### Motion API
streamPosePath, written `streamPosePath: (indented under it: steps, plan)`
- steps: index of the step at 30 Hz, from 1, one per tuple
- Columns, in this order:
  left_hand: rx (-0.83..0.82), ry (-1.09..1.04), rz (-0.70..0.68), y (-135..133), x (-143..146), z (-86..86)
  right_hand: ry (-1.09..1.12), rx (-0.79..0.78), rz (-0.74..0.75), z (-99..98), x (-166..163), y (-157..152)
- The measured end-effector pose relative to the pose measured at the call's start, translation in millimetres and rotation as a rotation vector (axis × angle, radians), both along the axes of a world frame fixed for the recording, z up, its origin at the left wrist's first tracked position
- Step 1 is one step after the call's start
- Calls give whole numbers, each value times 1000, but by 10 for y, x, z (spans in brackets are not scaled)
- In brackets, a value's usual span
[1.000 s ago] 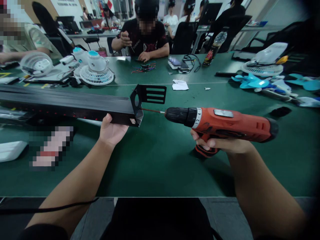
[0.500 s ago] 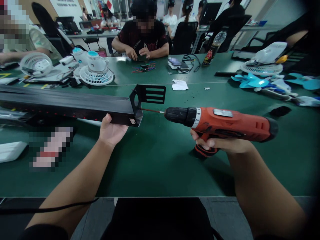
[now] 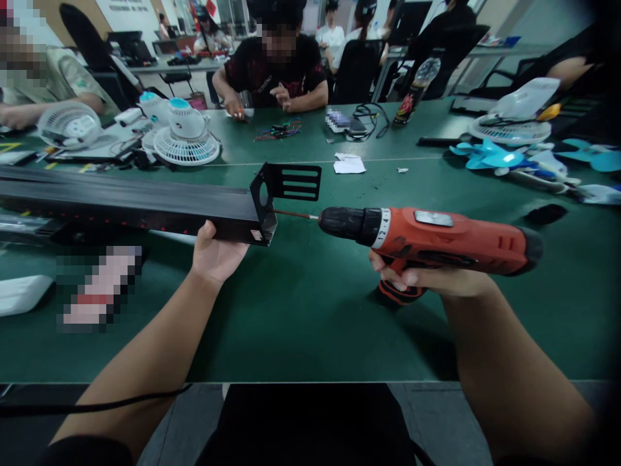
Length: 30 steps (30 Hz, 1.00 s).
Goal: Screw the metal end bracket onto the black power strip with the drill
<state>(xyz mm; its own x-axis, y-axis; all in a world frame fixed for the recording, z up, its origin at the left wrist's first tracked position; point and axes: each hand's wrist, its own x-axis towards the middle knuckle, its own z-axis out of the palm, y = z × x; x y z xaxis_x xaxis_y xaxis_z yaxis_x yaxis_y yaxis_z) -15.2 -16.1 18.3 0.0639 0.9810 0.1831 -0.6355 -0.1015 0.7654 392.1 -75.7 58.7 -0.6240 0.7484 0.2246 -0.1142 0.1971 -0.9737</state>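
Note:
My left hand (image 3: pixel 219 252) grips the right end of a long black metal profile (image 3: pixel 194 199) from below, its thumb on the near side. A slotted black bracket (image 3: pixel 295 182) stands at that end of the profile. Wrapped round the handle of a red cordless drill (image 3: pixel 446 239) is my right hand (image 3: pixel 427 278). The drill lies level, its black chuck (image 3: pixel 342 223) pointing left. From the chuck a long thin bit (image 3: pixel 294 215) reaches to the bracket's base; its tip is hidden at the profile's end.
White fan parts (image 3: pixel 187 139) lie at the back left, with blue fan blades (image 3: pixel 488 155) on the right. A paper scrap (image 3: pixel 349 164) and a bottle (image 3: pixel 417 90) are farther back on the green table (image 3: pixel 310 323). Across it a person (image 3: pixel 279 65) handles small things near coloured wires.
My hands, the drill and the profile stay almost in place. The person across the table has moved one hand to the left, with something small and orange at it.

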Motion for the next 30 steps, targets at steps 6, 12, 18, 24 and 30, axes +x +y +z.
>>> streamPosePath:
  steps: [6,12,18,24,30]
  plan:
    - [15,-16,-12,3,5,2,-9,-6,-13,20,-13,-5]
    - [14,-28,-37,-6,13,27,-8,-9,-22,6,-10,-2]
    - [-4,-11,-12,-12,24,35,-31,34,-47,-1,20,-13]
    - [-11,-31,-9,-12,21,28,-25,-27,-38,-3,10,-3]
    - [-11,-28,-4,-16,34,38,-39,-31,-31,14,-5,-19]
